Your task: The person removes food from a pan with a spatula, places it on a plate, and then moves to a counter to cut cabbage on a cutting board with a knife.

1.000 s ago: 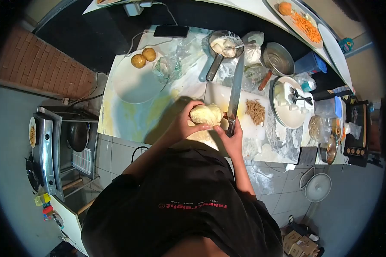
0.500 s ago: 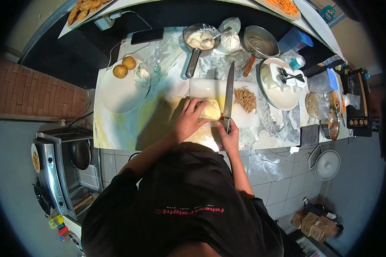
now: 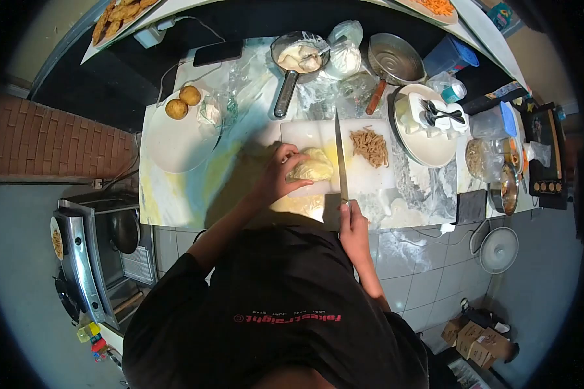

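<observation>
My left hand [image 3: 285,172] curls around the left side of a pale yellow cabbage piece [image 3: 313,166], which sits on the white cutting board [image 3: 302,134]. In my right hand [image 3: 353,228] is the handle of a long kitchen knife [image 3: 340,152]. Its blade points away from me, over the board, just right of the cabbage and apart from it. A pile of thin brown strips [image 3: 370,148] lies on the board's right part, beyond the blade.
At left, a white plate [image 3: 178,152] carries two round brown items [image 3: 183,102]. Behind the board stand a pan of white mixture [image 3: 300,58] and an empty-looking pan [image 3: 396,61]. A plate [image 3: 428,152] with white containers and black utensils is at right.
My right hand has drawn the knife back toward me, and the blade has shifted slightly left. The left hand now grips the cabbage from its side, with more of it showing.
</observation>
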